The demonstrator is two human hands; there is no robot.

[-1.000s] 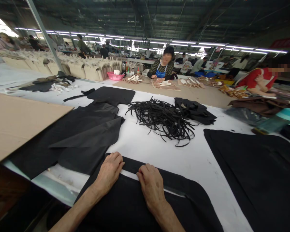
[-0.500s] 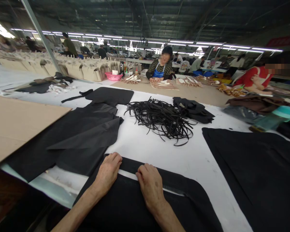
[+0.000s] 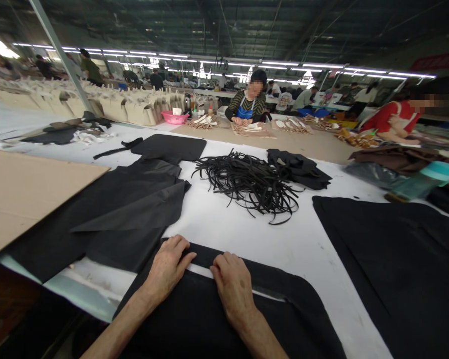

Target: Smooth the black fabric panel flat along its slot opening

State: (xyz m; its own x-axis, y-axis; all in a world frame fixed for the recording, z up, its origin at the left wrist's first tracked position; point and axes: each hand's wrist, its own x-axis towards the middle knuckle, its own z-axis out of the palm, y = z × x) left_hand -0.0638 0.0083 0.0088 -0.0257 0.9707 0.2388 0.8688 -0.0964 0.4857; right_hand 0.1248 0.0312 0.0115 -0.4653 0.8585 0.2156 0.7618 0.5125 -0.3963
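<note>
A black sheet panel (image 3: 187, 314), fabric or leather, lies in front of me with a folded-looking black band (image 3: 205, 255) along its far edge. Between band and panel runs a narrow white strip (image 3: 267, 295); I cannot tell whether it is tape or bare table. My left hand (image 3: 169, 264) rests on the band's left end, fingers bent over the edge and thumb spread away to the right. My right hand (image 3: 232, 280) is closed at the band's middle, fingertips curled down on it and thumb tucked near the white strip.
Beyond my hands lies a tangled pile of thin black strips (image 3: 250, 184). Black pieces (image 3: 145, 199) spread to the left beside a tan board (image 3: 33, 194). Another black panel (image 3: 396, 259) lies right, near a teal-lidded bottle (image 3: 415, 187). A co-worker (image 3: 247, 102) sits across the table.
My left thumb has swung out to the right, away from the fingers. The right hand and the black panel stay nearly where they were.
</note>
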